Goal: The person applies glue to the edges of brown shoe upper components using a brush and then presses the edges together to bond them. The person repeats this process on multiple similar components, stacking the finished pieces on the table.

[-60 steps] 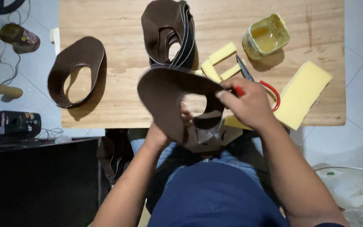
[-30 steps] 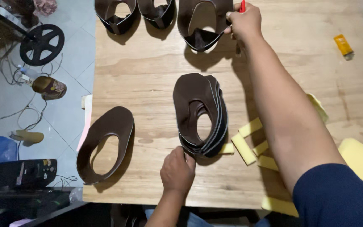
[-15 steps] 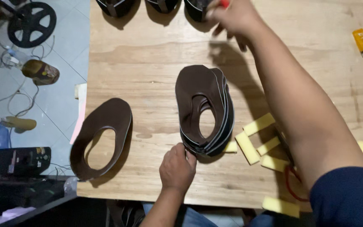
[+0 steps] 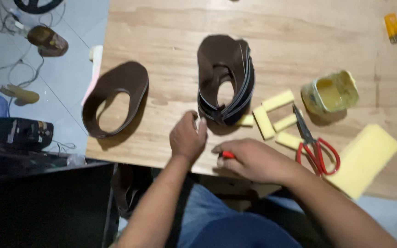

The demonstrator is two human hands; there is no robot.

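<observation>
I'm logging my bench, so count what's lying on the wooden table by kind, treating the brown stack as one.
Brown leather pieces: 2 (single piece, stack)
Yellow foam strips: 5
Large foam block: 1
Scissors: 1
Glue pot: 1
Small orange item: 1
Total: 11

Stack of leather pieces (image 4: 226, 80) set mid-table (image 4: 171, 41); single leather piece (image 4: 116, 98) to its left, near table edge. Foam strips (image 4: 272, 115) just right of stack, scissors (image 4: 315, 144) right of those, tub (image 4: 331, 92) behind scissors, foam block (image 4: 366, 158) at far right. Left hand (image 4: 188, 138) & right hand (image 4: 251, 160) placed at near edge, before stack.
</observation>
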